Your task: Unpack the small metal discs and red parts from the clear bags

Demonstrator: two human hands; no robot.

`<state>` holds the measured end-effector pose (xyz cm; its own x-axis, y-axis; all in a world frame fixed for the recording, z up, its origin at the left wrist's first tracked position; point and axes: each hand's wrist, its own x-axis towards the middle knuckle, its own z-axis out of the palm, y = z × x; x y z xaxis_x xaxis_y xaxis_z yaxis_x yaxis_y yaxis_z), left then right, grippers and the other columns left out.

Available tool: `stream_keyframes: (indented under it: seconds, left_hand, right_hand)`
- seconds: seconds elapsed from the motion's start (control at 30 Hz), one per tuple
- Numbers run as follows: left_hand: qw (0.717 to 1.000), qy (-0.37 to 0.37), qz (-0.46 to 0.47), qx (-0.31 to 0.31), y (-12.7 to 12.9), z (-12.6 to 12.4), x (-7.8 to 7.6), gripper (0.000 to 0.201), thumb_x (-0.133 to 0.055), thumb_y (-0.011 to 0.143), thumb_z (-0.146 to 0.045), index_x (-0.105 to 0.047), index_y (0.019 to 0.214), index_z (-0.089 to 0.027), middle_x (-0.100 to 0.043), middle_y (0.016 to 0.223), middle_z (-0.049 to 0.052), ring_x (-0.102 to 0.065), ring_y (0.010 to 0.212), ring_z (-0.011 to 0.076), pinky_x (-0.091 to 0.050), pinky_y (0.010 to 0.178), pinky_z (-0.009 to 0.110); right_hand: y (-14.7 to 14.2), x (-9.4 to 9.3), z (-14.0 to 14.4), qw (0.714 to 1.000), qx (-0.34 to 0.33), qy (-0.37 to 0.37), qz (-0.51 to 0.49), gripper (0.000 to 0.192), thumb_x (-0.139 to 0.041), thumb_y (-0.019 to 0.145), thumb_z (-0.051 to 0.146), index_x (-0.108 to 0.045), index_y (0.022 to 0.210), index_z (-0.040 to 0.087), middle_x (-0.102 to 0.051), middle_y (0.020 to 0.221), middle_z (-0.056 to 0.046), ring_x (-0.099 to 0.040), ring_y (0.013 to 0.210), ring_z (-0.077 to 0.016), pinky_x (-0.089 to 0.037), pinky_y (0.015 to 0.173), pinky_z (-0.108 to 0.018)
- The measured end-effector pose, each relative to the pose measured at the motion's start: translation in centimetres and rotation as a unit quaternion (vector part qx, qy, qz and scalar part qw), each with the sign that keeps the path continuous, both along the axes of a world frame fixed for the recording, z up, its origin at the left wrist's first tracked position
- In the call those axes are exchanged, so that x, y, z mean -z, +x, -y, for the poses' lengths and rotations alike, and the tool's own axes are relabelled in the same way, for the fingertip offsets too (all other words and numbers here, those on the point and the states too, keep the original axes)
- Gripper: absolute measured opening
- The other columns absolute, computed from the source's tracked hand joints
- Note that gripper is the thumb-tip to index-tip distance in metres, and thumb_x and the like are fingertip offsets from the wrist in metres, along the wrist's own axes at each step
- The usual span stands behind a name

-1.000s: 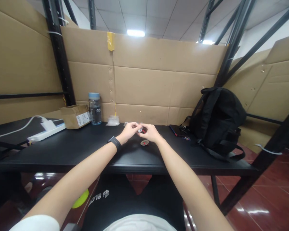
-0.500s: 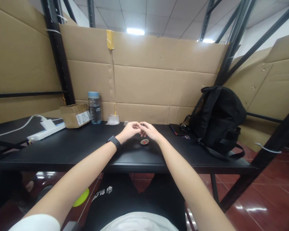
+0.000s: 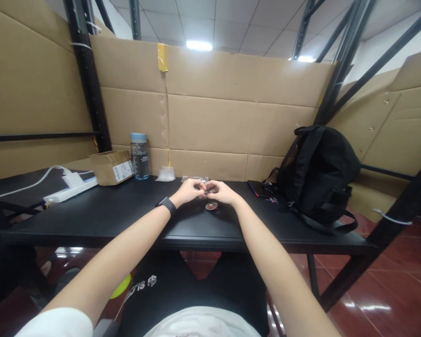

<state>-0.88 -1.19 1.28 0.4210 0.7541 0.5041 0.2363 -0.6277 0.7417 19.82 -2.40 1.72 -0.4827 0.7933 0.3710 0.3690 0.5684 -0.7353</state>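
My left hand, with a dark watch on its wrist, and my right hand meet above the black table. The fingers of both are curled together at the tips, around something small that I cannot make out. Just below the fingertips lies a small round disc with a pale rim and red marks, flat on the tabletop and touched by neither hand. Behind my hands, a flat clear plastic packet shows in part.
At the left stand a white power strip, an open cardboard box and a water bottle. A small clear bag lies by the cardboard wall. At the right are a phone-like slab, keys and a black backpack.
My fingers have shifted: the right hand is more bent and both hands sit slightly lower. More of the plastic packet behind them shows. The disc stays on the table.
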Motion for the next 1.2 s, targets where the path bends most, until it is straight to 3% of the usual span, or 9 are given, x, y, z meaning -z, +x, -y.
stream_keyframes:
  seconds: [0.1,0.33,0.57,0.7,0.77,0.83,0.97,1.07,1.2]
  left_hand:
    - [0.999,-0.011,0.026,0.023,-0.4,0.1,-0.4,0.018,-0.075,0.075,-0.029,-0.07,0.084,-0.015,-0.075,0.083,0.007,-0.073,0.07,0.0207,-0.058,0.069,0.032]
    - [0.997,-0.031,0.039,0.065,-0.7,-0.6,-0.3,0.029,-0.073,0.083,-0.041,-0.063,0.092,-0.015,-0.071,0.094,0.007,-0.075,0.071,0.0195,-0.058,0.067,0.03]
    - [0.997,0.068,-0.012,-0.028,-2.4,-1.8,-0.3,0.019,-0.069,0.083,-0.032,-0.067,0.095,-0.017,-0.072,0.09,0.005,-0.072,0.073,0.0173,-0.054,0.071,0.028]
    - [0.996,0.065,-0.051,-0.031,-5.0,-3.3,-0.2,0.018,-0.071,0.075,-0.027,-0.072,0.088,-0.017,-0.075,0.088,0.007,-0.07,0.078,0.0185,-0.055,0.075,0.029]
    - [0.998,0.029,-0.047,-0.019,-6.2,-3.8,-0.1,0.019,-0.073,0.068,-0.025,-0.072,0.085,-0.016,-0.074,0.082,0.006,-0.069,0.074,0.0179,-0.055,0.07,0.028]
    - [0.999,-0.009,-0.045,-0.008,-7.0,-4.1,-0.1,0.022,-0.074,0.062,-0.022,-0.073,0.084,-0.016,-0.073,0.077,0.005,-0.069,0.07,0.0173,-0.054,0.065,0.027]
    - [0.997,-0.03,-0.074,0.016,-7.5,-4.0,-0.2,0.024,-0.073,0.057,-0.017,-0.074,0.081,-0.016,-0.073,0.074,0.004,-0.068,0.067,0.0167,-0.054,0.063,0.025]
    - [0.995,-0.013,-0.095,0.02,-7.3,-3.7,-0.3,0.023,-0.072,0.057,-0.015,-0.075,0.079,-0.016,-0.073,0.074,0.005,-0.068,0.067,0.0166,-0.054,0.063,0.025]
    - [0.996,0.001,-0.088,0.015,-7.0,-3.4,-0.3,0.021,-0.071,0.058,-0.016,-0.076,0.078,-0.017,-0.073,0.074,0.004,-0.067,0.068,0.0171,-0.053,0.063,0.025]
  right_hand:
    - [0.1,0.4,0.0,0.999,-0.025,-0.03,-0.002,0.045,-0.083,0.071,0.024,-0.07,0.113,0.017,-0.074,0.109,-0.008,-0.072,0.088,-0.0185,-0.057,0.079,-0.029]
    - [0.3,0.6,-0.5,0.997,0.035,0.008,0.067,0.029,-0.078,0.077,0.02,-0.077,0.106,0.018,-0.078,0.095,-0.004,-0.072,0.078,-0.0157,-0.055,0.076,-0.026]
    - [1.2,-0.2,-0.2,0.989,0.111,0.053,0.08,0.023,-0.078,0.077,0.024,-0.081,0.099,0.019,-0.079,0.091,-0.005,-0.071,0.079,-0.0182,-0.053,0.077,-0.027]
    - [1.8,-0.7,-0.4,0.973,0.198,0.112,0.045,0.015,-0.072,0.08,0.023,-0.08,0.092,0.018,-0.078,0.087,-0.005,-0.07,0.076,-0.018,-0.053,0.078,-0.029]
    - [2.5,-1.0,-0.6,0.956,0.26,0.132,0.017,0.025,-0.07,0.076,0.015,-0.077,0.1,0.019,-0.078,0.089,-0.004,-0.07,0.078,-0.017,-0.053,0.081,-0.028]
    - [3.6,-1.1,-0.8,0.934,0.331,0.131,-0.01,0.034,-0.068,0.074,0.01,-0.075,0.106,0.02,-0.078,0.089,-0.003,-0.071,0.083,-0.0171,-0.053,0.084,-0.028]
    - [6.0,-1.2,-1.0,0.896,0.433,0.099,0.004,0.02,-0.069,0.074,0.015,-0.079,0.091,0.021,-0.078,0.089,-0.006,-0.072,0.089,-0.0195,-0.053,0.085,-0.027]
    - [7.1,-1.1,-1.0,0.903,0.421,0.071,0.055,0.016,-0.072,0.07,0.013,-0.08,0.082,0.02,-0.078,0.085,-0.007,-0.072,0.083,-0.0192,-0.054,0.078,-0.026]
    - [7.3,-0.7,-0.9,0.948,0.299,-0.017,0.109,0.016,-0.074,0.062,0.006,-0.079,0.074,0.016,-0.076,0.071,-0.006,-0.069,0.063,-0.0162,-0.052,0.06,-0.023]
